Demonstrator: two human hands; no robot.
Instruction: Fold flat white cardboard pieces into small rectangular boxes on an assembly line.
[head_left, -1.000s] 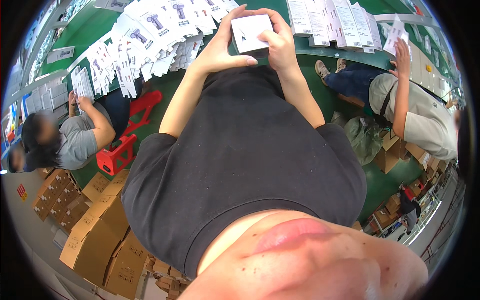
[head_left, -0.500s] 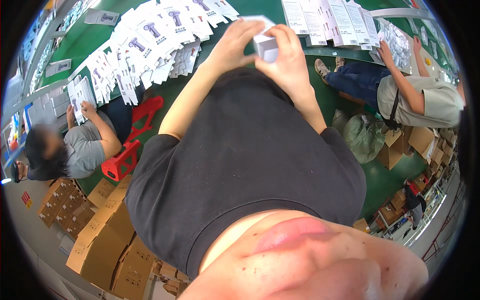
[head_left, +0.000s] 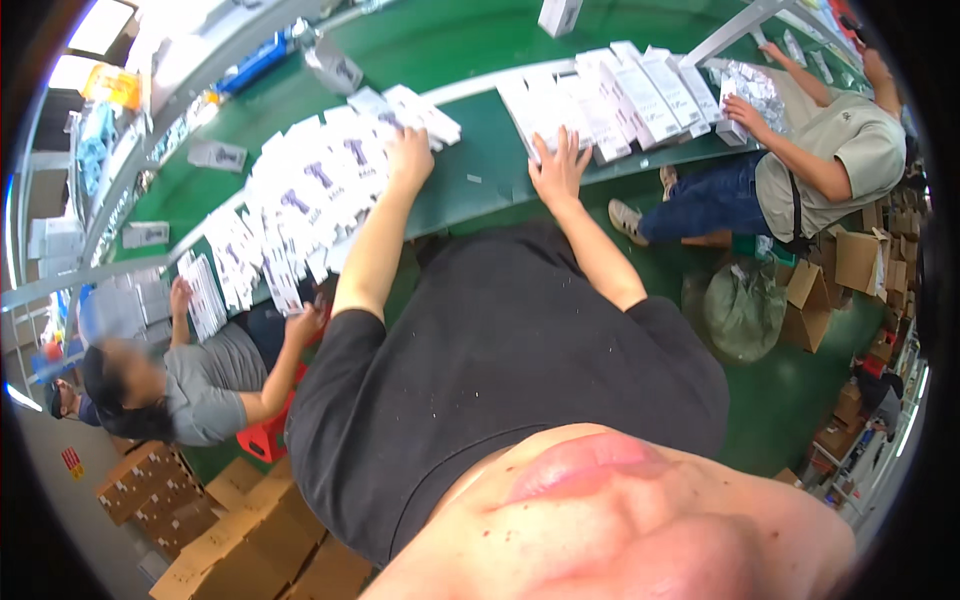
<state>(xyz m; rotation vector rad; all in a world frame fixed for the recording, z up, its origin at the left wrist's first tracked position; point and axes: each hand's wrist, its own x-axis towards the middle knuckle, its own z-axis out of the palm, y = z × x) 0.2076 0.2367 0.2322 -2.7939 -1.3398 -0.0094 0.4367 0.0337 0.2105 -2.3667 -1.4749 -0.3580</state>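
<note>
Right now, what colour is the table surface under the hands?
Green: the table shows it best in the head view.

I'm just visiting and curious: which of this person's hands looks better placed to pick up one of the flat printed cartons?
Probably the left hand: it rests right on the printed flat cartons. The right hand lies open on the green table, at the edge of the plain white boxes.

Bright, even overhead light is filling the scene; a blown-out white glare patch is showing at 11 o'clock near the rim. Shadows are staying soft and faint on the green tabletop (head_left: pixel 480 170). Fisheye distortion is bending straight edges toward the rim, and a black vignette is ringing the frame. The nearest area at 6 o'clock is appearing out of focus; the centre is rendering sharp.
</note>
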